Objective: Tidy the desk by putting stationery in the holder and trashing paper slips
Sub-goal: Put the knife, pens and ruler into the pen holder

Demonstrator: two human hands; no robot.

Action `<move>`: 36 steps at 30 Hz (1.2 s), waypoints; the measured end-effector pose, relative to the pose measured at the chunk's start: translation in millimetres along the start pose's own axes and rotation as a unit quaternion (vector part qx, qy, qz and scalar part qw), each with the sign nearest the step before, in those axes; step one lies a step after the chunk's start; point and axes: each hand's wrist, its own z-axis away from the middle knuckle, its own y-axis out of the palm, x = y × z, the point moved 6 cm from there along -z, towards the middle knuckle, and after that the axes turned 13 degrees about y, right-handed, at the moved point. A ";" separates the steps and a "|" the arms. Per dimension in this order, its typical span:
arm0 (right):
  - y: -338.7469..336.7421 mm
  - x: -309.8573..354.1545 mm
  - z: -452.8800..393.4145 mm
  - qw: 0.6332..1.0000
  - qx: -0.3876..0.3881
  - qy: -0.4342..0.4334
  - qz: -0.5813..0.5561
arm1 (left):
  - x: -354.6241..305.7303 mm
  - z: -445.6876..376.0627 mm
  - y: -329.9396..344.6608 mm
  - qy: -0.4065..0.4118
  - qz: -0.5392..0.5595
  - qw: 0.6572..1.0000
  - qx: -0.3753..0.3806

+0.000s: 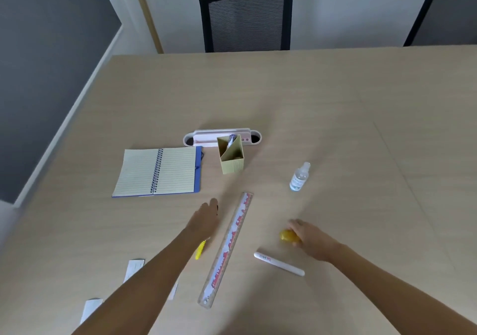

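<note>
Ruler (227,249) lies between your hands, long axis running from the near worktop (335,128) edge toward the holder (231,158). Your left hand (205,218), fingers flat and empty, is just beside it; your right hand (311,239) curls around a yellow object (287,236).

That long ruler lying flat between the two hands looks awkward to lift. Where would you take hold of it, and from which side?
Probably near the middle of the ruler, pinched across its narrow width from above. It lies flat on the desk, thin and long, so a middle grip should keep it balanced. The left hand is nearest and looks free; the right hand rests on a small yellow object.
</note>
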 end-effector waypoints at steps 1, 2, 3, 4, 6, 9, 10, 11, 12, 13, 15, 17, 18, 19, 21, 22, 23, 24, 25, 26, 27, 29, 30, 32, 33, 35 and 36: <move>-14.5 9.5 -1.3 0.998 -0.015 -0.005 -0.064 | -2.5 -3.6 -19.5 0.020 0.018 0.999 -0.031; -30.5 21.0 -3.1 0.992 -0.042 -0.017 -0.117 | -5.4 -7.3 -43.1 0.038 0.037 0.996 -0.072; -46.6 32.2 -6.3 0.984 -0.073 -0.026 -0.158 | -9.7 -9.9 -70.0 0.056 0.057 0.989 -0.122; -64.0 44.0 -11.0 0.975 -0.104 -0.032 -0.192 | -15.6 -10.9 -99.7 0.078 0.077 0.977 -0.181; -99.6 64.2 -24.4 0.950 -0.158 -0.031 -0.266 | -29.8 -15.5 -157.6 0.124 0.106 0.939 -0.304; -137.9 90.6 -50.1 0.912 -0.217 -0.024 -0.347 | -47.9 -27.0 -203.7 0.159 0.153 0.891 -0.396; -149.0 105.0 -81.7 0.908 -0.219 -0.017 -0.356 | -39.8 -52.6 -214.1 0.155 0.165 0.888 -0.399; -156.8 119.1 -112.1 0.907 -0.215 -0.008 -0.361 | -32.6 -77.6 -219.9 0.148 0.168 0.892 -0.393; -159.4 126.5 -116.1 0.907 -0.217 -0.012 -0.360 | -38.0 -82.3 -214.7 0.158 0.157 0.896 -0.384; -160.6 132.1 -121.3 0.909 -0.222 -0.013 -0.354 | -41.9 -86.2 -208.6 0.169 0.140 0.902 -0.373; -159.8 140.5 -131.3 0.908 -0.230 -0.013 -0.349 | -50.2 -93.1 -198.2 0.194 0.121 0.907 -0.353; -152.4 142.2 -140.7 0.908 -0.247 -0.015 -0.338 | -51.4 -97.0 -183.6 0.205 0.099 0.917 -0.327; -147.7 142.0 -149.1 0.911 -0.254 -0.014 -0.323 | -48.9 -101.7 -177.8 0.201 0.085 0.923 -0.318; -141.9 140.2 -157.9 0.918 -0.255 -0.008 -0.302 | -47.4 -105.9 -173.5 0.194 0.067 0.927 -0.313; -131.0 134.3 -169.8 0.931 -0.247 0.006 -0.268 | -46.4 -111.1 -167.0 0.183 0.043 0.931 -0.313; -127.1 132.5 -172.7 0.935 -0.241 0.008 -0.259 | -47.2 -112.3 -164.7 0.179 0.031 0.933 -0.312; -124.3 131.5 -174.1 0.937 -0.236 0.003 -0.257 | -48.2 -113.3 -163.0 0.176 0.015 0.934 -0.311; -123.9 132.1 -173.3 0.939 -0.232 -0.007 -0.253 | -48.2 -114.4 -161.7 0.171 0.001 0.935 -0.311; -124.0 132.4 -172.3 0.941 -0.229 -0.021 -0.247 | -47.7 -115.5 -160.5 0.164 -0.004 0.937 -0.307; -125.1 132.5 -169.0 0.945 -0.224 -0.032 -0.235 | -47.4 -116.6 -159.2 0.157 0.001 0.941 -0.301; -126.2 130.8 -165.3 0.948 -0.222 -0.042 -0.226 | -47.3 -117.2 -158.1 0.153 0.004 0.944 -0.291; -127.4 123.3 -152.8 0.949 -0.226 -0.046 -0.214 | -44.5 -120.6 -152.4 0.141 0.009 0.956 -0.257; -126.5 118.4 -143.2 0.951 -0.224 -0.044 -0.211 | -42.2 -121.8 -148.8 0.134 0.017 0.962 -0.238; -117.2 105.6 -119.5 0.956 -0.200 -0.053 -0.206 | -37.8 -123.8 -140.2 0.123 0.051 0.970 -0.206; -107.4 97.7 -106.4 0.961 -0.173 -0.062 -0.206 | -36.7 -122.3 -136.2 0.121 0.060 0.971 -0.197; -79.3 78.6 -77.3 0.976 -0.093 -0.073 -0.185 | -37.9 -110.2 -131.5 0.123 0.054 0.966 -0.222; -62.6 68.8 -62.2 0.983 -0.046 -0.071 -0.165 | -39.6 -99.4 -128.9 0.123 0.050 0.958 -0.255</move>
